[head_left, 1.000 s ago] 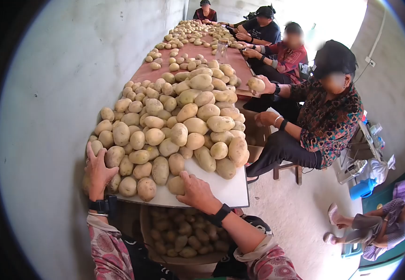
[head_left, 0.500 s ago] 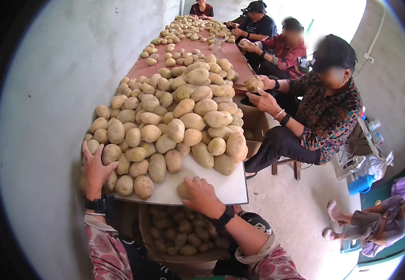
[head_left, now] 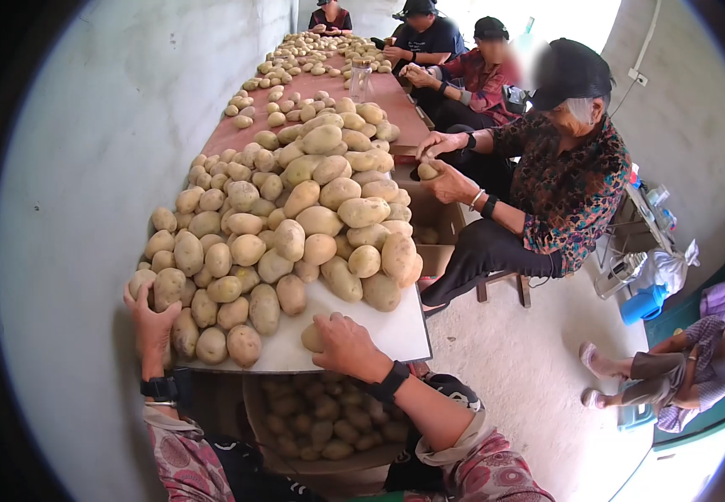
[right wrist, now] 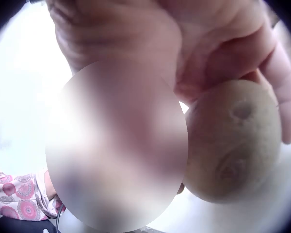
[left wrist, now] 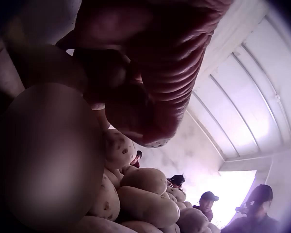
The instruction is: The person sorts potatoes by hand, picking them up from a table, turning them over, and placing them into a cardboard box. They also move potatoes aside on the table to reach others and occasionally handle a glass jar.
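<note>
In the head view a big heap of potatoes (head_left: 287, 226) covers much of a long table. My left hand (head_left: 153, 330) is at the heap's near left corner, fingers and thumb spread around a potato (head_left: 169, 289). Dark curled fingers (left wrist: 150, 114) fill the top of the left wrist view, with more potatoes below them. On the white near end of the table, my right hand (head_left: 350, 347) grips a single potato (head_left: 312, 337), apart from the heap. The right wrist view shows this potato (right wrist: 233, 145) under the fingers, with small dents in its skin.
A box of potatoes (head_left: 321, 418) stands below the table's near edge. The wall (head_left: 86, 192) runs along the left. On the right a seated person (head_left: 563, 184) handles a potato; others sit farther back. A glass jar (head_left: 361, 79) stands on the table's red part.
My right hand has drawn its potato away from the heap onto the bare white tabletop. The left hand stays at the heap's left corner. The person on the right has brought both hands together.
</note>
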The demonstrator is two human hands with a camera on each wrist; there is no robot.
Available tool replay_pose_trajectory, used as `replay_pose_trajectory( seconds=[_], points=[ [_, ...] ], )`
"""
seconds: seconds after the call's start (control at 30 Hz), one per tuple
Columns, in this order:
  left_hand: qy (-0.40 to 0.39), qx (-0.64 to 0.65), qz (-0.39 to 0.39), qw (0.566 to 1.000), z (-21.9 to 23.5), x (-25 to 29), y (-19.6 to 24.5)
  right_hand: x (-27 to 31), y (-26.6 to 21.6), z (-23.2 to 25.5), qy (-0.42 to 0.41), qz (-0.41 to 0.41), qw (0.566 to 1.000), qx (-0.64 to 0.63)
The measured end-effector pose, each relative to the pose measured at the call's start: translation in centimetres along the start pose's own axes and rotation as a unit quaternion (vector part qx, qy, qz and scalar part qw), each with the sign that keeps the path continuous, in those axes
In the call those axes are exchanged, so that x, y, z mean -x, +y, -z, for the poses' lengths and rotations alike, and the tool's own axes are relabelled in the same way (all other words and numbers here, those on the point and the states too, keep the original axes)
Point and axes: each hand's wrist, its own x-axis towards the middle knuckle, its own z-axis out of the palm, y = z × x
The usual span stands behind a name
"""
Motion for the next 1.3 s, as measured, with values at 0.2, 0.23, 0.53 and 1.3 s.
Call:
replay_pose_trajectory(
  seconds=[0.2, 0.23, 0.53, 1.3],
  points=[
    [0.037, 0.318, 0.067, 0.945, 2.0, -0.4, 0.1, -0.9, 0.9, 0.7, 0.075, 0.038, 0.995, -0.059],
    [0.038, 0.384, 0.103, 0.917, 2.1, -0.2, 0.4, -1.3, 1.4, 0.4, 0.087, 0.045, 0.994, -0.056],
    [0.079, 0.453, 0.125, 0.879, 2.6, 0.2, 1.3, -1.3, 1.3, 0.2, 0.061, 0.035, 0.997, 0.030],
    [-0.081, 0.372, 0.071, 0.922, 0.2, 6.5, 5.5, -1.5, 0.9, 0.0, 0.068, -0.024, 0.994, 0.078]
  ],
)
